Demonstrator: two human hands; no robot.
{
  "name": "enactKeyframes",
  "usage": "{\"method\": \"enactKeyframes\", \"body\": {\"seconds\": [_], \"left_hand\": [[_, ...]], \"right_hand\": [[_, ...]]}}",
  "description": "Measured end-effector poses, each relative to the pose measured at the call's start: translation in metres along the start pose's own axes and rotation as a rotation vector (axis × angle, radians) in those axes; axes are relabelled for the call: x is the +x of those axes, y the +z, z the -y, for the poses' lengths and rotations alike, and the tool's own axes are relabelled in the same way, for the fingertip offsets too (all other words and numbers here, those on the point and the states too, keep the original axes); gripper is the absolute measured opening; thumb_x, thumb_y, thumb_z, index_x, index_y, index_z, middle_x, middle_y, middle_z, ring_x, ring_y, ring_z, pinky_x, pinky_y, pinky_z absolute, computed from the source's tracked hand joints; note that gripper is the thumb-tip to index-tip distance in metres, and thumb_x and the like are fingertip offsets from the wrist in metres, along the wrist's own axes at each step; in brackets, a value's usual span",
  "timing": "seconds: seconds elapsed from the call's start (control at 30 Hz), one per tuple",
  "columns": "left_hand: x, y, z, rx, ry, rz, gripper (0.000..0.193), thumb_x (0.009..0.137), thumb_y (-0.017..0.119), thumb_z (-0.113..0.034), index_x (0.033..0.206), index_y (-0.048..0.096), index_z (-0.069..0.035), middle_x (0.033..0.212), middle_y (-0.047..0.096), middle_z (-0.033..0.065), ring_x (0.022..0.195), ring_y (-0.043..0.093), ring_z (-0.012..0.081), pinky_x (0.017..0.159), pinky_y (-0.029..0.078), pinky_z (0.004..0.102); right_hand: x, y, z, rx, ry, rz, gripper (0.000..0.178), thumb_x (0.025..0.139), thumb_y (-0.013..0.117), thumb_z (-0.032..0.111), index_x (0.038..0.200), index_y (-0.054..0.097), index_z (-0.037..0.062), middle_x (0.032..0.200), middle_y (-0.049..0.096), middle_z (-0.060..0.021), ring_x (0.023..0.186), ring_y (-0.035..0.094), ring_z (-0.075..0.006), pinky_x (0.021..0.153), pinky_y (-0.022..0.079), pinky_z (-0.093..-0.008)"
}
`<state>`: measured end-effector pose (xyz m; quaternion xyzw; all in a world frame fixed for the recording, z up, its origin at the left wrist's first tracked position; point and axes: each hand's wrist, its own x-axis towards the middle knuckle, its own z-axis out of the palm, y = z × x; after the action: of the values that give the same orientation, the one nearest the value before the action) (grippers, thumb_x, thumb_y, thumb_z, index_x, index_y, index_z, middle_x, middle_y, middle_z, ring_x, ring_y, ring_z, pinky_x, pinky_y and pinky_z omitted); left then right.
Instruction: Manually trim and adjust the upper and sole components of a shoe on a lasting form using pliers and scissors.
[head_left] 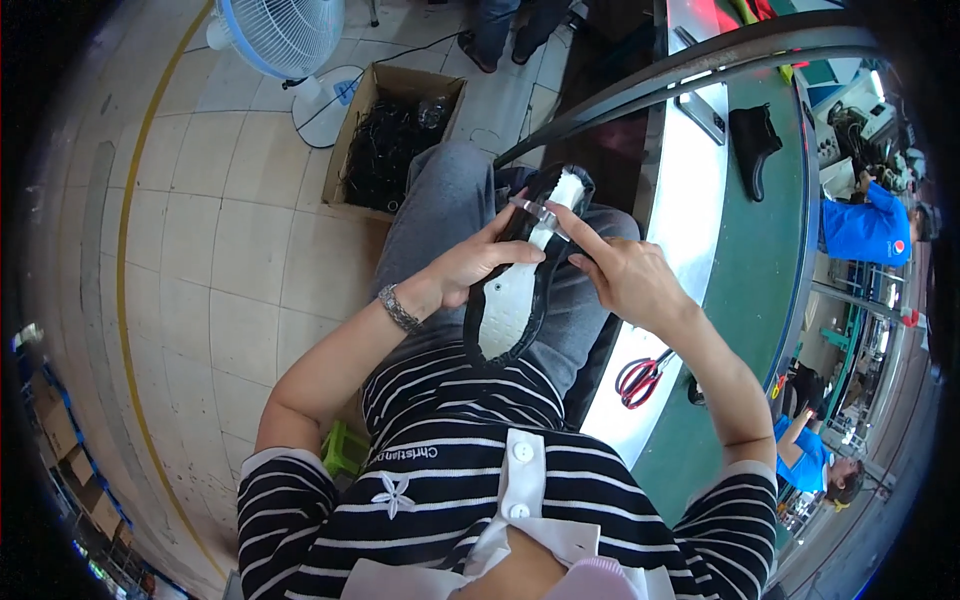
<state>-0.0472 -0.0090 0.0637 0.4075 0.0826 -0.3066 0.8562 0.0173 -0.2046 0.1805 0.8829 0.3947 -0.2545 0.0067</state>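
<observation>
A black shoe [507, 312] lies sole side up across my lap, with a white insole board showing along its bottom. My left hand [478, 262] is closed around the shoe's side, its thumb laid on the white board. A pale, translucent strip [533, 208] crosses the board near the shoe's narrower end; what exactly it is I cannot make out. My right hand [640, 280] touches this strip with its outstretched index finger. The right thumb stays apart from that finger, and the other fingers are partly hidden.
Red-handled scissors [637, 383] lie on the bench at right, beside a green belt [745, 240] carrying a black boot [754, 150]. A curved metal bar [650, 85] spans ahead. A carton [340, 160] of black pieces and a fan [283, 35] stand on the left floor. People in blue are at far right.
</observation>
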Motion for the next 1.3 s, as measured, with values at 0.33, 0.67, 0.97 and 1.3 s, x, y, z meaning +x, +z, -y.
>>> {"method": "enactKeyframes", "body": {"seconds": [0.33,0.67,0.97,1.3], "left_hand": [[-0.010,-0.004,0.007,0.058,-0.020,0.051,0.108,0.082,0.076,-0.023,0.155,-0.004,-0.021,0.141,0.042,0.0139,0.124,0.046,0.0192,0.099,0.042,0.0315],[-0.032,0.013,0.049,-0.463,-0.082,-0.115,0.067,0.098,0.032,-0.061,0.148,0.032,-0.017,0.134,0.054,0.0093,0.116,0.057,0.0200,0.098,0.048,0.0365],[-0.038,0.017,0.045,-0.423,0.081,0.008,0.076,0.095,0.055,-0.048,0.154,0.013,-0.027,0.152,0.029,0.0080,0.136,0.036,0.0213,0.107,0.039,0.0365],[-0.035,0.009,0.049,-0.188,0.198,-0.020,0.084,0.090,0.063,-0.024,0.156,0.011,-0.023,0.150,0.030,0.0130,0.130,0.040,0.0222,0.106,0.037,0.0348]], "right_hand": [[-0.021,0.007,0.018,0.099,0.061,-0.022,0.066,0.096,0.054,0.016,0.151,0.018,0.0225,0.056,0.058,-0.0126,0.050,0.062,-0.0284,0.048,0.049,-0.0391],[-0.044,-0.013,0.052,0.403,0.015,0.355,0.075,0.089,0.055,0.001,0.152,0.020,0.0242,0.095,0.062,-0.0244,0.078,0.068,-0.0337,0.068,0.054,-0.0426],[-0.056,0.032,0.044,0.158,-0.027,0.113,0.061,0.094,0.058,0.019,0.147,0.033,0.0345,0.084,0.063,-0.0119,0.056,0.064,-0.0237,0.046,0.055,-0.0359],[-0.052,-0.036,0.054,0.340,-0.119,-0.087,0.060,0.089,0.065,0.014,0.144,0.043,0.0207,0.075,0.066,-0.0145,0.056,0.065,-0.0287,0.051,0.049,-0.0394]]}}
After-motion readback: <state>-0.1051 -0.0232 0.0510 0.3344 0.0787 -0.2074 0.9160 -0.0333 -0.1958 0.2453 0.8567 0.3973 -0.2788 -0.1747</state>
